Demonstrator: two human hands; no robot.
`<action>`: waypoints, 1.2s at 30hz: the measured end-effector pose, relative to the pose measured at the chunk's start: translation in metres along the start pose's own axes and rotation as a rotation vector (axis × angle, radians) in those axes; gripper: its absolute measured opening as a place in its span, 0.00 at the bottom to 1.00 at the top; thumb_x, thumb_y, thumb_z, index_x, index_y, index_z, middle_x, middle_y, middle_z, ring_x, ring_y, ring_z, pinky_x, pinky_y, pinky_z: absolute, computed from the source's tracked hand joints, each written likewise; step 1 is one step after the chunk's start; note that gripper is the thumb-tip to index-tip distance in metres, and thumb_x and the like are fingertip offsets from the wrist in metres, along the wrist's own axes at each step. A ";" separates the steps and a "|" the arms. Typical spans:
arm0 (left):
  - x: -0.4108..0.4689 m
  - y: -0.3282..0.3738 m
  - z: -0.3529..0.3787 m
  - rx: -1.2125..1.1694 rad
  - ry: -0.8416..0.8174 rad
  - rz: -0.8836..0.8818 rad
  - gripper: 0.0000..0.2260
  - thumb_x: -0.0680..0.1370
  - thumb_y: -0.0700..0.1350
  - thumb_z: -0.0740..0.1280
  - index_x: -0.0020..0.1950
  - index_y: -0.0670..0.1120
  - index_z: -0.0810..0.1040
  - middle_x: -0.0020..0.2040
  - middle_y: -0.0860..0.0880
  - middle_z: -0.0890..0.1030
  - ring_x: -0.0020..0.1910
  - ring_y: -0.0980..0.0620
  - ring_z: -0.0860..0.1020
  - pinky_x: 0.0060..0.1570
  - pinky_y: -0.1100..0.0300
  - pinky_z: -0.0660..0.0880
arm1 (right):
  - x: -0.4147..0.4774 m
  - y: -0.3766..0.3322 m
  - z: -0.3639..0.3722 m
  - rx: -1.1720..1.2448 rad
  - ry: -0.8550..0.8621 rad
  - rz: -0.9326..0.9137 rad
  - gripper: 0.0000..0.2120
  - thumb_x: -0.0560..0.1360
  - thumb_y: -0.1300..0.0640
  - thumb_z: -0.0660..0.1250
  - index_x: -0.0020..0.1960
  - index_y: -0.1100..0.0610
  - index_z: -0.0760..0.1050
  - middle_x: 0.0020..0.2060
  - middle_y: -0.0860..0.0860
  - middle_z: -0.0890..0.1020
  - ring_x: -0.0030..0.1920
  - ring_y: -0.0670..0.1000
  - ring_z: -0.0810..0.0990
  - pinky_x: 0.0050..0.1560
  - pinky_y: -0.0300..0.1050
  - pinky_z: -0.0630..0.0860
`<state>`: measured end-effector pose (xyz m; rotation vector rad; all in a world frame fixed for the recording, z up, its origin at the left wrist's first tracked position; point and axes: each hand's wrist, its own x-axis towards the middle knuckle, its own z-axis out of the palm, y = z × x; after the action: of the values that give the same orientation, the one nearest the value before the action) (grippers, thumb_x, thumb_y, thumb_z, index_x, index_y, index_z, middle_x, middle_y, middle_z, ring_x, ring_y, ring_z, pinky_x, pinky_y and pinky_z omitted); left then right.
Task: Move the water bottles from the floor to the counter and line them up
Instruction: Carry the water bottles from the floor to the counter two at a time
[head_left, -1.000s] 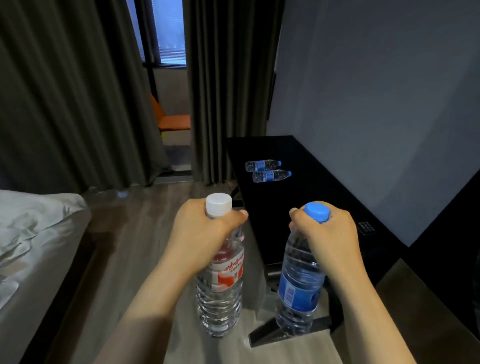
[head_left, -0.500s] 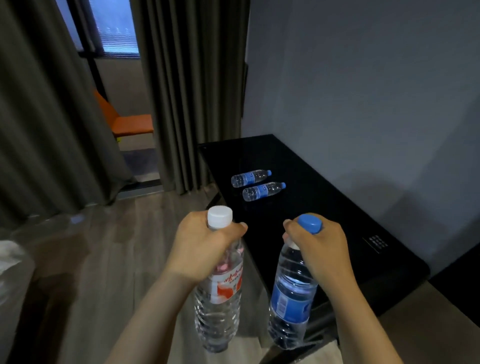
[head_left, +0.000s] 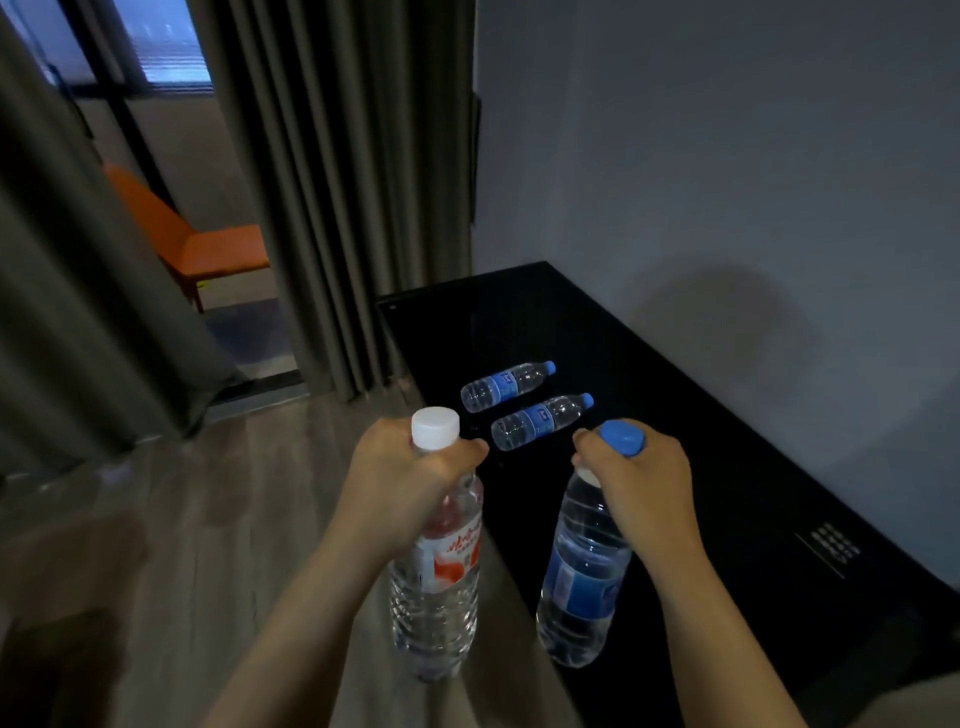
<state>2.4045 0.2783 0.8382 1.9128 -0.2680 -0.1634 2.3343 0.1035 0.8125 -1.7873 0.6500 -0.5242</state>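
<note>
Clear plastic bottles hang by their necks: white-capped bottle (head_left: 435, 561) gripped in left hand (head_left: 400, 483), blue-capped bottle (head_left: 584, 566) in right hand (head_left: 641, 480), at the black counter (head_left: 727, 467) edge. Carrying step; next, set them beside two lying bottles (head_left: 524, 402).

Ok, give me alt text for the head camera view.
Two hands each hold a water bottle by the neck: left hand a white-capped bottle, right hand a blue-capped bottle. Ahead, two small bottles lie on a black counter.
</note>
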 end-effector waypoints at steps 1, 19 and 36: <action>0.012 -0.002 0.002 -0.011 -0.017 -0.007 0.16 0.70 0.43 0.73 0.28 0.39 0.72 0.24 0.45 0.76 0.23 0.57 0.75 0.23 0.67 0.68 | 0.010 0.002 0.004 0.003 0.013 0.008 0.11 0.72 0.58 0.69 0.39 0.67 0.76 0.36 0.63 0.81 0.34 0.52 0.76 0.36 0.45 0.73; 0.248 -0.023 0.020 0.013 -0.481 0.034 0.10 0.70 0.46 0.73 0.36 0.40 0.79 0.27 0.52 0.79 0.26 0.61 0.77 0.26 0.69 0.72 | 0.141 0.016 0.098 0.039 0.373 0.304 0.11 0.72 0.57 0.70 0.40 0.66 0.77 0.35 0.61 0.81 0.32 0.50 0.77 0.34 0.42 0.74; 0.378 -0.039 0.117 0.144 -0.731 0.031 0.12 0.71 0.46 0.72 0.32 0.43 0.74 0.24 0.55 0.74 0.25 0.62 0.74 0.31 0.64 0.70 | 0.256 0.122 0.096 0.072 0.514 0.636 0.08 0.72 0.58 0.68 0.35 0.57 0.75 0.31 0.55 0.78 0.33 0.52 0.77 0.38 0.48 0.76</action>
<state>2.7446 0.0859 0.7669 1.9234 -0.8119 -0.8453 2.5667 -0.0264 0.6756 -1.2712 1.4685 -0.5513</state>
